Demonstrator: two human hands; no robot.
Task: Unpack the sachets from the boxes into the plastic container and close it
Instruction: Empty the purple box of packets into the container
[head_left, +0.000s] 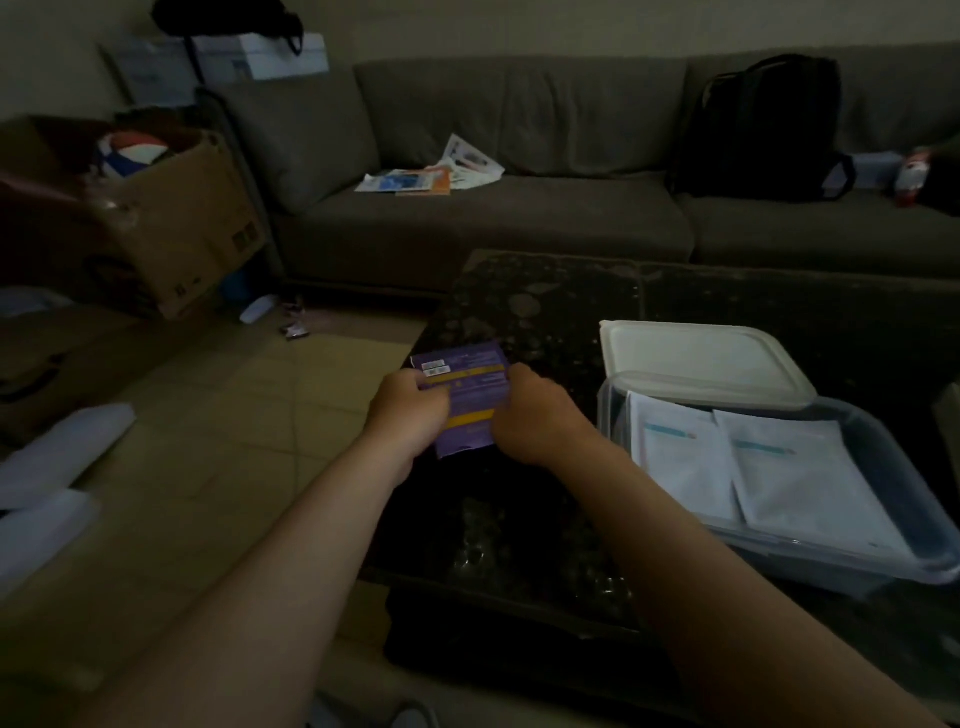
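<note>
Over dark table (545, 301), both hands grip purple box (470, 395).

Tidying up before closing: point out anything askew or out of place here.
The white plastic lid lies askew, propped on the far rim of the clear plastic container rather than seated. Loose papers are scattered on the grey fabric sofa.

Nothing legible anywhere, too dark and blurry.
Tiny print plus a white barcode-type sticker on the purple box (478, 387), all mush. Right of the purple box, teal header strips on the sachets (800, 478) in the plastic container (831, 564), unreadable. Far left of the purple box, black markings on the cardboard box (197, 223), can't make out either.
</note>
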